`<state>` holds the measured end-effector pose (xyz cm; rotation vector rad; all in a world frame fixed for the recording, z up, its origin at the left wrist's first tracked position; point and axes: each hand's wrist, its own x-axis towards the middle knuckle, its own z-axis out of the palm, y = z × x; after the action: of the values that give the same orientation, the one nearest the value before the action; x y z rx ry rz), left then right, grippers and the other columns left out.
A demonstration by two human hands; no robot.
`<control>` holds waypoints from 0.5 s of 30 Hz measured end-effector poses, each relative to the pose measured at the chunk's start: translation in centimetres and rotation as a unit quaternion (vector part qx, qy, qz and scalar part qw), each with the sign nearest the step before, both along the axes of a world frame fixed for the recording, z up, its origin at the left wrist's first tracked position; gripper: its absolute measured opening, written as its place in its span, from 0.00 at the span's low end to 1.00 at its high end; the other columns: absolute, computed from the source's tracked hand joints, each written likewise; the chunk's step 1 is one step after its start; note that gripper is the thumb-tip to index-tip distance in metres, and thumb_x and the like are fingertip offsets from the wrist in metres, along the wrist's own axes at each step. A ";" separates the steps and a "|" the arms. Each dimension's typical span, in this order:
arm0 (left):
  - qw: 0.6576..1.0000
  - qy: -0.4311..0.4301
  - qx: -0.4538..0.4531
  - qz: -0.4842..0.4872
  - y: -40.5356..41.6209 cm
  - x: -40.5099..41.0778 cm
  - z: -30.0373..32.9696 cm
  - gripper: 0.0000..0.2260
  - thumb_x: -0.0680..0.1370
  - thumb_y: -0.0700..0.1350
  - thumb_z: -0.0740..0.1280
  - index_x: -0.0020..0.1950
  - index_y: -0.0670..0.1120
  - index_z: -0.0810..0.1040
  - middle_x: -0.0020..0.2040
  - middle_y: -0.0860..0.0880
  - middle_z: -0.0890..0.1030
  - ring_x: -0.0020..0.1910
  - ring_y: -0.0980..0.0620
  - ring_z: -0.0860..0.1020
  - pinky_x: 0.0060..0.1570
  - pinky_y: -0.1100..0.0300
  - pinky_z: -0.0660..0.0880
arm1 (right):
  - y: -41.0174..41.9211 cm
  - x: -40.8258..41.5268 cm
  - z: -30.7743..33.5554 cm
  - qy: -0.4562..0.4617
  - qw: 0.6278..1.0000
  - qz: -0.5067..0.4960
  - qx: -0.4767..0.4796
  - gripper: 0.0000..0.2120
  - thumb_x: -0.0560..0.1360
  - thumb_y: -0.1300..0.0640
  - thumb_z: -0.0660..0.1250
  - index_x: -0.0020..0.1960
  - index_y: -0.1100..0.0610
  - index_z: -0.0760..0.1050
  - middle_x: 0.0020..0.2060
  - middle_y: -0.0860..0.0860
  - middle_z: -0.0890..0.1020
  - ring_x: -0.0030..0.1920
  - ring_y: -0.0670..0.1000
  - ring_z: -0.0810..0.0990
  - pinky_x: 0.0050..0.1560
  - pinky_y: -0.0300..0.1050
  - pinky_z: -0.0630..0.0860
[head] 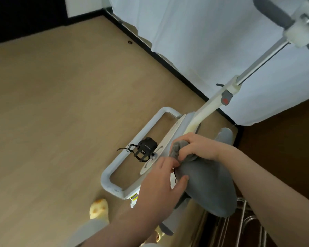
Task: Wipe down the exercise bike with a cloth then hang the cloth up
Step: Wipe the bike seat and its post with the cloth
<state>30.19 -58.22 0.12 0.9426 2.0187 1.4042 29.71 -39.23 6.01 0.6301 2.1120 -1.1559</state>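
Note:
A white exercise bike (169,139) stands on the wooden floor, seen from above. Its grey saddle (209,189) is in the lower middle. My right hand (194,147) grips a bunched grey cloth (178,148) at the saddle's front tip. My left hand (161,182) rests against the saddle's left side, thumb on the grey surface, fingers near the cloth. The black pedal (146,148) with its strap sticks out to the left. The silver handlebar post (260,63) runs up to the grey handlebar (273,13) at the top right.
White curtains (203,41) hang behind the bike along a black floor rail. The bike's white base frame (107,173) lies on the floor. A metal wire rack (243,223) stands at the lower right. My yellow slipper (98,209) is near the base.

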 end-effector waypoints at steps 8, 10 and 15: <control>0.999 -0.005 0.020 0.039 -0.2 1.1 0.0 0.12 0.74 0.60 0.61 0.53 0.57 0.71 0.49 0.62 0.69 0.49 0.63 0.71 0.43 0.68 0.70 | -0.5 -2.4 -1.0 -0.092 0.994 0.063 -0.020 0.10 0.58 0.57 0.66 0.38 0.60 0.77 0.36 0.55 0.78 0.39 0.53 0.75 0.47 0.50 0.70; 0.998 0.003 0.019 0.060 -0.2 1.6 -0.1 0.11 0.73 0.60 0.59 0.50 0.56 0.70 0.47 0.61 0.70 0.46 0.59 0.72 0.41 0.64 0.71 | -1.4 -2.9 -1.3 -0.115 0.987 0.107 -0.040 0.08 0.59 0.59 0.65 0.36 0.56 0.80 0.36 0.54 0.80 0.39 0.51 0.77 0.47 0.48 0.72; 0.994 0.029 0.012 0.106 0.1 2.7 -0.2 0.08 0.74 0.59 0.61 0.47 0.57 0.69 0.44 0.59 0.71 0.44 0.59 0.71 0.41 0.65 0.69 | 0.3 -2.7 -1.2 -0.089 0.991 0.086 -0.047 0.09 0.59 0.59 0.66 0.39 0.57 0.80 0.36 0.52 0.81 0.40 0.51 0.77 0.46 0.45 0.72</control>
<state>32.88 -58.14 -0.11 0.8067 2.2025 1.5309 27.06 -38.88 4.82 0.4778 1.9083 -1.0562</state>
